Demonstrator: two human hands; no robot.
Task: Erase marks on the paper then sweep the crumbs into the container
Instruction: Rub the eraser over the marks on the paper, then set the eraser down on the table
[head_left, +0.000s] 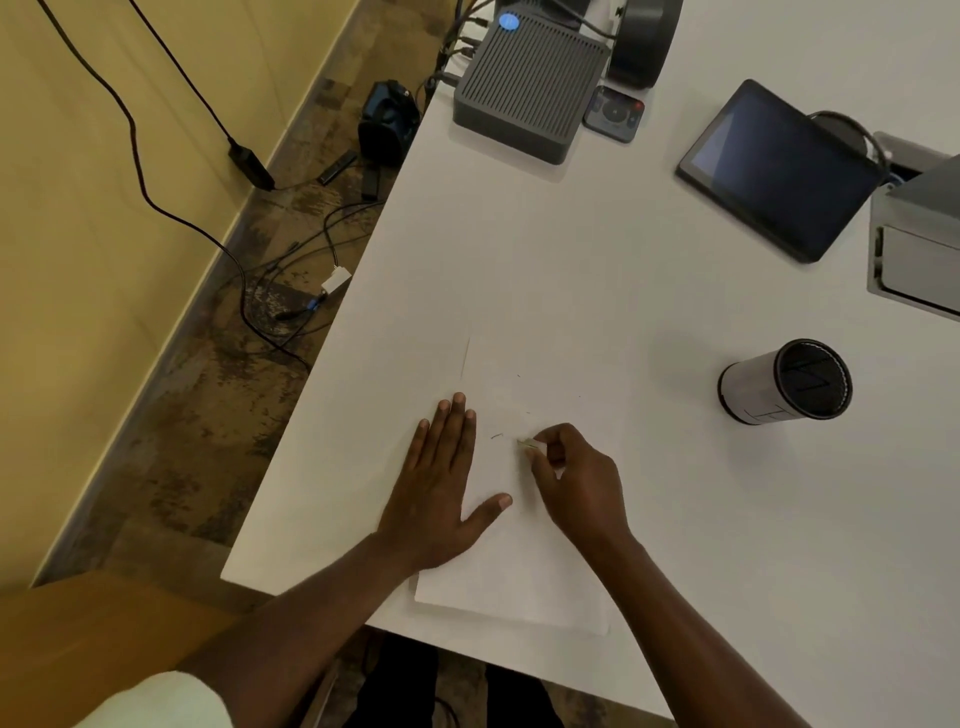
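A white sheet of paper (519, 577) lies on the white table near its front edge. My left hand (441, 483) presses flat on the paper's left side, fingers spread. My right hand (574, 480) pinches a small pale eraser (527, 443) with its tip touching the paper. A short faint pencil mark (497, 436) sits just left of the eraser. A longer thin line (465, 356) shows farther up. A cylindrical container (787, 382), white wall with dark open mouth, stands to the right, apart from both hands.
At the back of the white table (649, 270) sit a grey ribbed box (527, 85), a small remote (613, 111), a dark tablet (776, 169) and a grey device (919, 244) at the right edge. Cables lie on the floor (208, 364) to the left.
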